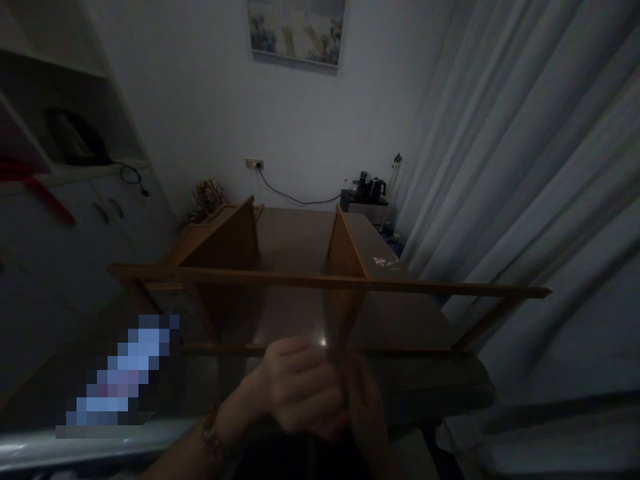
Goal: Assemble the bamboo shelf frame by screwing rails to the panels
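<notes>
A wooden shelf frame lies on a dark table, with a long rail across the front and two upright divider boards. My left hand is at the near foot of the right divider board. Its fingers are curled into a loose fist, and what they hold is hidden in the dim light. A beaded bracelet sits on that wrist. My right hand is pressed against the left one just below the same board; it is blurred and dark, so its fingers are unclear.
Pale curtains hang close along the right. At the left, a white cupboard holds a dark appliance on its shelf. Against the back wall are a socket with a cable, a kettle set and dried plants.
</notes>
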### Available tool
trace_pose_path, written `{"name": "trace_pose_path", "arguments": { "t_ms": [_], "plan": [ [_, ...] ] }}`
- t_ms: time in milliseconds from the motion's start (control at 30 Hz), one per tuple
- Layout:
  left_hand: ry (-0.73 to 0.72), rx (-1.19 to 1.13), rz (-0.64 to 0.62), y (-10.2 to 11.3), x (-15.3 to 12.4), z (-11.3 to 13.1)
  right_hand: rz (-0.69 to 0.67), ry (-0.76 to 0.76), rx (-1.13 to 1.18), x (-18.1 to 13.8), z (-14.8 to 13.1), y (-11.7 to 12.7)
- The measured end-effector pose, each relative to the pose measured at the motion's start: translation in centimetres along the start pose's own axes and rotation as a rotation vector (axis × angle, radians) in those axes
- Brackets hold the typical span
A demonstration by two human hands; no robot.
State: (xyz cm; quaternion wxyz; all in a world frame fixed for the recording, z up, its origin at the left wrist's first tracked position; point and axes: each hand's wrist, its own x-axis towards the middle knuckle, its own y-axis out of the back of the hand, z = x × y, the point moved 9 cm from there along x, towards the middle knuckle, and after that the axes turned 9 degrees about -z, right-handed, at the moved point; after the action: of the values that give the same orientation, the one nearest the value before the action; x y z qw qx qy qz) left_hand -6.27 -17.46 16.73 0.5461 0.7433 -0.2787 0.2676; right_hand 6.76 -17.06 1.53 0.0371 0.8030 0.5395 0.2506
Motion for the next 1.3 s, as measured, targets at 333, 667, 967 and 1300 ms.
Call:
{"name": "trace_pose_path", "arguments": {
  "t_ms": [333, 667, 967, 1300],
  "plan": [
    [0.677, -0.069, -0.79, -13.2, -9.4, -11.8, -0.028, -0.191, 0.13, -2.6, 3.7, -0.8],
    [0.847, 0.004, -1.049, -18.3, -10.3, -12.6, -0.01, -0.239, -0.04, -4.4, 4.5, 0.7],
    [0.837, -0.021, -1.191, -18.4, -9.4, -11.5, -0.058, -0.096, -0.17, -3.7, 2.5, -1.1],
    [0.901, -0.027, -1.238, -18.0, -9.5, -10.4, -0.137, 0.21, -0.555, -1.2, -1.6, -2.7]
  ]
}}
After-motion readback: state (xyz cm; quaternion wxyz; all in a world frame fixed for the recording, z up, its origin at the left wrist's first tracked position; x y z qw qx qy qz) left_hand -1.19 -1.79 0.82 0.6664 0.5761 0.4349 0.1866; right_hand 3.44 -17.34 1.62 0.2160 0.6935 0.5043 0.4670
